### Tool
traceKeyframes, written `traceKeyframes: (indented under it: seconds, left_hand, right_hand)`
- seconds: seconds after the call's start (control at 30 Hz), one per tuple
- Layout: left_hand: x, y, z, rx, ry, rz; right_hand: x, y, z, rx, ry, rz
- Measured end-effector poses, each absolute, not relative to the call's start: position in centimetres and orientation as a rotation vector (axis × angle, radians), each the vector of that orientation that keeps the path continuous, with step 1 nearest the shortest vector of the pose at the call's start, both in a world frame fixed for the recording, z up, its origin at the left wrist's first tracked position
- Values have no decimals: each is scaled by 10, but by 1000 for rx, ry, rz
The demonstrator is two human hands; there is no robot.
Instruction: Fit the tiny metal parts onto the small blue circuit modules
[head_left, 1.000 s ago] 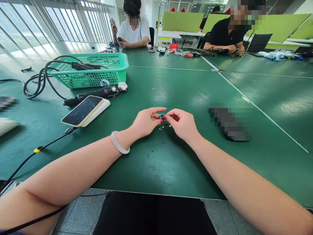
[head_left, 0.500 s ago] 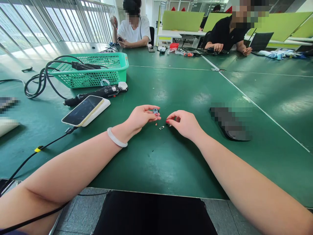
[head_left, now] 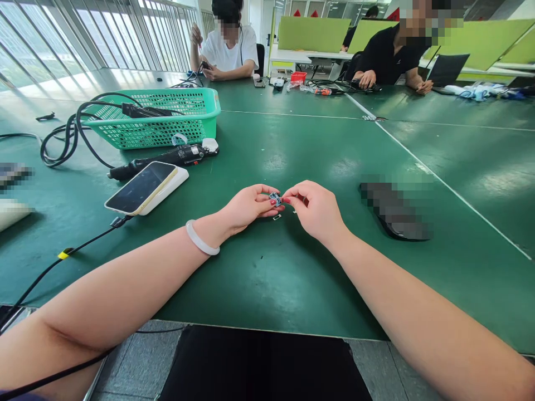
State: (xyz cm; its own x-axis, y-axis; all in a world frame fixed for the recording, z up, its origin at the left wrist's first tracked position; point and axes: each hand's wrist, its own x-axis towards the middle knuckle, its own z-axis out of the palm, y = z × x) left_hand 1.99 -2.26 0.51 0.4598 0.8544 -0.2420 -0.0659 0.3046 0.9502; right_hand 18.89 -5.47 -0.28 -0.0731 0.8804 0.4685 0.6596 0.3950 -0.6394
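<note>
Pinched by the left hand point(head_left: 249, 207), a small electronic module point(head_left: 275, 198) sits over the green tabletop point(head_left: 267, 278); whether the right hand point(head_left: 315, 205) grips its edge, I cannot tell. Likely light, stiff, fragile: best held by its sides.

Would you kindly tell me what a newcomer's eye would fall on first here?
Probably the bright green basket, on the left of the dark green table. At the middle, the left hand holds a small blue-grey part, and the right hand is close at its other side, perhaps touching. Nearer than the basket, a phone lies on a white block.
</note>
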Motion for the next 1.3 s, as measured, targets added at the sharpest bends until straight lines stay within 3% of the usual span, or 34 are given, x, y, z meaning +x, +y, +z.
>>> traceKeyframes:
  seconds: [0.37, 1.07, 1.3]
  left_hand:
    - [19, -21, 1, 1145, 850, 745]
    - [21, -18, -2, 1307, 848, 1017]
    - [20, -17, -3, 1287, 784, 1019]
  right_hand:
    - [185, -58, -3, -1329, -1827, 265]
    - [180, -64, 0, -1255, -2088, -675]
    - [181, -63, -1, -1141, -2051, -765]
